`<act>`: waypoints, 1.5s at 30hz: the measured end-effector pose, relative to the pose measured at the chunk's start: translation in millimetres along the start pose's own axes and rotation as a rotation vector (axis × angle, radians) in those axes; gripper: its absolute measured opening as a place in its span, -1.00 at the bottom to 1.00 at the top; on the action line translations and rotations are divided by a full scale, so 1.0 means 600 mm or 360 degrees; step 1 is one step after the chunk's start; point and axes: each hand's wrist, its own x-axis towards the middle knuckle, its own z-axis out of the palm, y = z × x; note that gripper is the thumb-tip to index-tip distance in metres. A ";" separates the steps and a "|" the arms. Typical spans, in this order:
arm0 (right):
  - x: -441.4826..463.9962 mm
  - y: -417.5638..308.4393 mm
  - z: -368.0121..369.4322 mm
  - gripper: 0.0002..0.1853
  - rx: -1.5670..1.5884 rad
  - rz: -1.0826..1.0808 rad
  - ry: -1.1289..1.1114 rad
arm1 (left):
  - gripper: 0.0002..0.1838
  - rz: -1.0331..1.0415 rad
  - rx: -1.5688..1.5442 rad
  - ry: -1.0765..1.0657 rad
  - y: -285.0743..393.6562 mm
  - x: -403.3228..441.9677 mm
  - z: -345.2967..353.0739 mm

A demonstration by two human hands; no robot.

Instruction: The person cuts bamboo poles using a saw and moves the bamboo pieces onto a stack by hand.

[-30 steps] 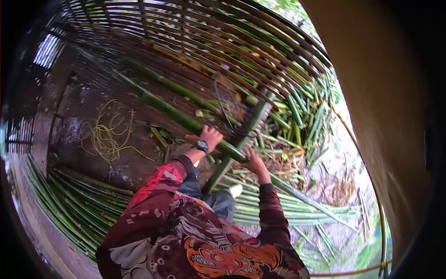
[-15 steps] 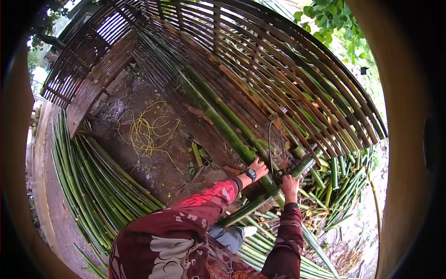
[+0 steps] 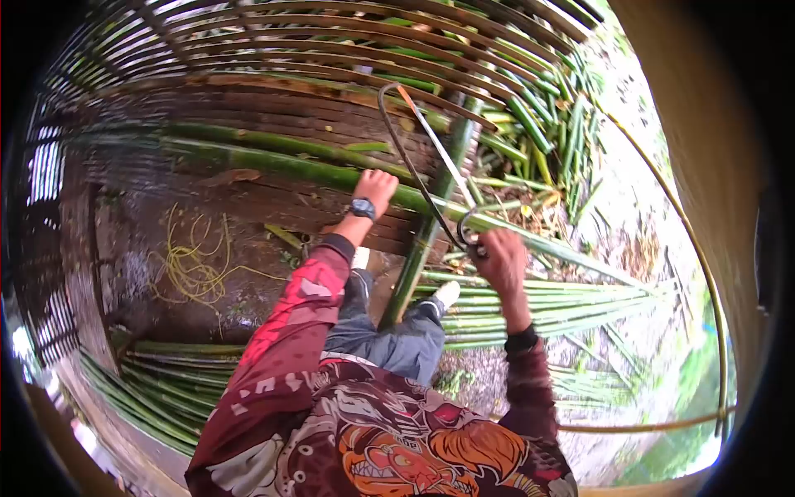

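Note:
My left hand point(image 3: 378, 191) grips a long green bamboo pole point(image 3: 286, 168) from above, with its fingers curled over it. My right hand point(image 3: 502, 258) is closed around the handle of a bow saw point(image 3: 397, 142). The saw has a dark bent frame and a thin pale blade slanting toward the upper left. It crosses the bamboo near where the pole lies over a thicker green crosspiece point(image 3: 411, 269). Whether the blade touches the pole I cannot tell.
A dark slatted bamboo panel point(image 3: 290, 45) runs along the top. Cut green bamboo pieces point(image 3: 571, 137) are piled upper right. Long thin bamboo poles point(image 3: 530, 302) lie beside my feet, others point(image 3: 166, 389) at lower left. Yellow cord point(image 3: 195, 265) lies tangled on the ground.
The view has swung, so the pole now runs nearly sideways. My right hand has moved away from the crosspiece, and the saw in it now shows in full. My left hand stays on the pole.

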 end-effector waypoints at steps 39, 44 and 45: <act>-0.083 -0.262 0.194 -0.82 0.1277 0.1730 0.0685 | -0.43 0.0359 0.0124 -0.0449 -0.021 0.035 -0.049; -0.145 -0.316 0.140 -0.75 0.1163 0.1689 0.0689 | -0.35 0.0297 0.0125 -0.0557 -0.020 0.039 -0.047; -0.151 -0.323 0.128 -0.76 0.1187 0.1734 0.0626 | -0.35 0.0285 0.0129 -0.0565 -0.020 0.037 -0.047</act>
